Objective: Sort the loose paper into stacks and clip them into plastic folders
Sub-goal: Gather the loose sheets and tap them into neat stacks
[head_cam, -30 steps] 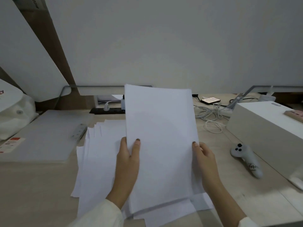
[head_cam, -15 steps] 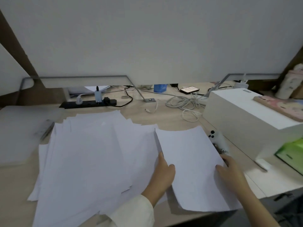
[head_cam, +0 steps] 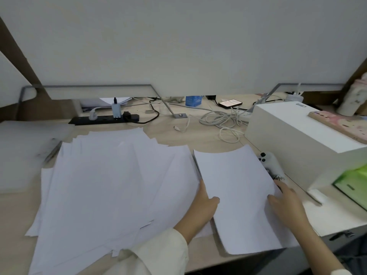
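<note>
Bare surface (head_cam: 190, 138) lies open between the loose sheets (head_cam: 111, 175) and the cable tangle (head_cam: 224, 120) at the far edge; a white box (head_cam: 297, 135) and controller (head_cam: 270, 165) crowd the right edge.

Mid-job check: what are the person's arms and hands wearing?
The left hand leaves a long cream sleeve with a loose cuff at the wrist. The right hand has a bare forearm; only a pale sleeve edge shows near the elbow. No watch or ring shows.
</note>
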Demonstrator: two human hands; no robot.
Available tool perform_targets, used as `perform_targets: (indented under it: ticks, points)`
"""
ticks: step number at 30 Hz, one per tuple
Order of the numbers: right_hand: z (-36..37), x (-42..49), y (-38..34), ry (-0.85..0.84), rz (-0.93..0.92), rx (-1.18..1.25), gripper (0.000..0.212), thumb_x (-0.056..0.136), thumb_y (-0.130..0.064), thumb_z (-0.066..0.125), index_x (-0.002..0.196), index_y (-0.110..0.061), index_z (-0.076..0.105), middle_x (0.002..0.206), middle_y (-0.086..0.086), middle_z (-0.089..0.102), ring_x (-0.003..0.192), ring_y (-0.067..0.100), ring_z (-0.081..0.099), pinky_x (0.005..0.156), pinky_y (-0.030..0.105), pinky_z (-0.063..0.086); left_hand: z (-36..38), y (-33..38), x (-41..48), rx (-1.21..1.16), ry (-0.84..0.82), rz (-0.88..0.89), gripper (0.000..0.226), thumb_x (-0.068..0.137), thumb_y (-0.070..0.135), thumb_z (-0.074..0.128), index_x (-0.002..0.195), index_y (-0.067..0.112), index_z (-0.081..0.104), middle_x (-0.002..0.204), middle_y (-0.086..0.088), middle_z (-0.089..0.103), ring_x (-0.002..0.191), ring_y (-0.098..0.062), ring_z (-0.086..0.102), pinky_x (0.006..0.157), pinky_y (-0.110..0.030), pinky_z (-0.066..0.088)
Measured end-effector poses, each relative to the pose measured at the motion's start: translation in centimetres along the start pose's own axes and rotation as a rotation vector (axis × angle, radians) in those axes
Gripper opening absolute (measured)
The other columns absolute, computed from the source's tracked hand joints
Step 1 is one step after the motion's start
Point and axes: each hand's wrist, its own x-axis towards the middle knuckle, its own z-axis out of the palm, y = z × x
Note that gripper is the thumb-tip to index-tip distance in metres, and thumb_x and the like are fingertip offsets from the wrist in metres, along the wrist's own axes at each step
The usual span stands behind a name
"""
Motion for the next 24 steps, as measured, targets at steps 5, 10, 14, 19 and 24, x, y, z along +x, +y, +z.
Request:
perform_targets:
  ticks: [5, 10, 14, 19, 24]
  points:
    - [0.2, -0.8, -0.1, 0.053, -0.013, -0.061, 0.054, 0.082, -0.005, 0.059, 0.134, -0.005, 0.045, 0.116, 0.029, 0.05, 0.109, 0.041, 0.045, 0.086, 0.04, 0.038, 0.4, 0.3, -0.6, 0.031, 0.048, 0.008, 0.063, 0.089, 0.024, 0.044, 0.145, 0.026, 0.016, 0.143, 0.005, 0.033, 0.124, -0.014, 0.042, 0.096, -0.026, 0.038]
    - [0.1, -2.3, -3.5, 0.058, -0.124, -0.05, 0.05, 0.086, -0.009, 0.06, 0.134, -0.007, 0.047, 0.134, 0.024, 0.041, 0.124, 0.039, 0.038, 0.104, 0.044, 0.031, -0.9, 1.2, -1.6, 0.079, -0.011, -0.007, 0.072, 0.078, 0.036, 0.043, 0.145, 0.023, 0.023, 0.152, 0.006, 0.031, 0.135, -0.014, 0.036, 0.111, -0.035, 0.032]
    - [1.1, -3.6, -8.4, -0.146, -0.187, 0.226, 0.043, 0.09, -0.013, 0.055, 0.133, -0.017, 0.048, 0.137, 0.01, 0.042, 0.126, 0.023, 0.041, 0.101, 0.033, 0.034, -4.2, 2.6, -3.6, 0.087, 0.113, 0.087, 0.06, 0.095, 0.025, 0.042, 0.149, 0.022, 0.015, 0.156, 0.008, 0.014, 0.144, -0.011, 0.016, 0.114, -0.027, 0.016]
    - [4.7, -6.2, -14.7, -0.546, -0.098, 0.502, 0.042, 0.088, -0.013, 0.057, 0.13, -0.017, 0.051, 0.132, 0.002, 0.051, 0.118, 0.017, 0.048, 0.1, 0.029, 0.035, -12.5, 1.5, -6.5, 0.138, 0.369, 0.17, 0.049, 0.096, 0.019, 0.045, 0.142, 0.024, 0.03, 0.152, 0.008, 0.022, 0.139, -0.011, 0.025, 0.103, -0.018, 0.022]
    - [10.0, -7.8, -18.2, -0.726, 0.051, 0.595, 0.066, 0.084, -0.014, 0.063, 0.143, -0.013, 0.033, 0.143, 0.01, 0.043, 0.132, 0.029, 0.04, 0.113, 0.041, 0.03, -22.2, -2.5, -9.8, 0.229, 0.661, 0.018, 0.05, 0.093, 0.013, 0.049, 0.14, 0.012, 0.034, 0.151, -0.006, 0.025, 0.138, -0.023, 0.029, 0.109, -0.028, 0.024]
